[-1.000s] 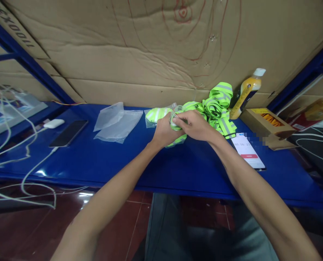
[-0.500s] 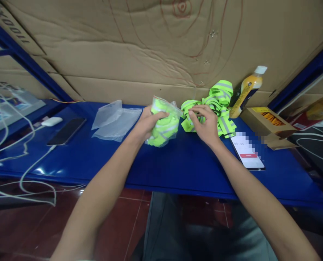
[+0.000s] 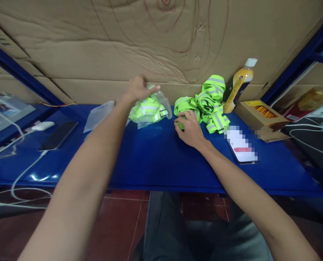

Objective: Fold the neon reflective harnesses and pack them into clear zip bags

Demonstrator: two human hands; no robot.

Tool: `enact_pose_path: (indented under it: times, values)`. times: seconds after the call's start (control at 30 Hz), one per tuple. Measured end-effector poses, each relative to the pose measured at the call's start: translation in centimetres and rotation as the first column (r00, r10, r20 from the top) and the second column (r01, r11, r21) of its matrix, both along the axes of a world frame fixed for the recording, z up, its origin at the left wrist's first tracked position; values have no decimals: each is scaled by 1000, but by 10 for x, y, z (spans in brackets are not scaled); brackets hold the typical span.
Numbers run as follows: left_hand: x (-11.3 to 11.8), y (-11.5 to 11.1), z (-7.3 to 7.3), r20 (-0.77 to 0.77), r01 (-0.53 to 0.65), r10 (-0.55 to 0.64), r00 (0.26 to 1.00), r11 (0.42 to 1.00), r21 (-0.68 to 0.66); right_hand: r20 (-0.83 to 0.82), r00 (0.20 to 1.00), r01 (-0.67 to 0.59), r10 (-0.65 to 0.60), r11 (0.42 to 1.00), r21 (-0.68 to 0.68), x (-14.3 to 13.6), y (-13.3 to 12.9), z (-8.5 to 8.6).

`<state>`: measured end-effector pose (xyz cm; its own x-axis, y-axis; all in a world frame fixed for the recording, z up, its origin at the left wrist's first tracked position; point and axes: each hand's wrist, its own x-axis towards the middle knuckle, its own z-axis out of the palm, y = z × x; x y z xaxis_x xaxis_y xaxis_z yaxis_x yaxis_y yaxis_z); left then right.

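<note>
My left hand [image 3: 138,90] is at the top back of a clear plastic bag [image 3: 164,99], thumb stretched over it and apart from the other fingers, which are partly hidden. Inside the bag is a bundled neon-green strap [image 3: 147,108] with silver reflective bands, and a dark buckle-like piece shows near the bag's right end. My right hand [image 3: 190,128] is at the near left edge of a pile of similar reflective straps [image 3: 212,96]. Its fingers curl round a bit of green strap. The pile leans towards the cardboard at the back.
Flat clear bags [image 3: 98,115] lie left, partly behind my left forearm. Further left are a dark phone [image 3: 58,136] and white cables. To the right stand a yellow bottle [image 3: 239,87] and an open cardboard box [image 3: 264,119]; a lit phone [image 3: 241,148] lies nearer.
My left hand has moved up from the bag's side to its top back, its grip loosened. My right hand has lowered onto the near edge of the strap pile. The view has shifted right.
</note>
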<state>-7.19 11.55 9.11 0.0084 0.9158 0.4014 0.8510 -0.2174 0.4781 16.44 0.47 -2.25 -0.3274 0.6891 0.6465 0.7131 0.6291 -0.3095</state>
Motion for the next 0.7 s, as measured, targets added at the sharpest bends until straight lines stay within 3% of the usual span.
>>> enact_pose_path:
  times: [0.03, 0.13, 0.27, 0.37, 0.43, 0.5, 0.6, 0.7]
  values:
    - [4, -2, 0, -87, -48, 53, 995, 997, 61, 0, 1000, 4, -4, 1000, -3, 0, 0, 0]
    - [21, -19, -9, -122, -150, 164, 979, 982, 118, -6, 1000, 19, -19, 1000, 10, -1, -1, 1]
    - [37, -35, -42, -210, -353, 344, 915, 935, -9, 2, 1000, -1, 1, 1000, 7, -4, -3, 0]
    - [32, -34, -65, -165, -245, 243, 956, 970, 8, 5, 1000, -20, 20, 1000, 11, -6, -3, -2]
    - [21, -33, -68, -101, -101, 112, 989, 989, 107, 9, 1000, -27, 27, 1000, 16, -7, -3, -3]
    - [8, -33, -63, -52, -77, 87, 995, 981, 176, 15, 1000, -27, 27, 1000, 16, -7, -4, -2]
    - [-6, -36, -57, -132, -289, 297, 946, 954, 76, 29, 1000, -2, 1, 1000, 17, -7, -5, 1]
    - [-5, -35, -67, -279, -327, 299, 913, 943, -60, 41, 998, 50, -51, 999, 7, -7, -7, 3]
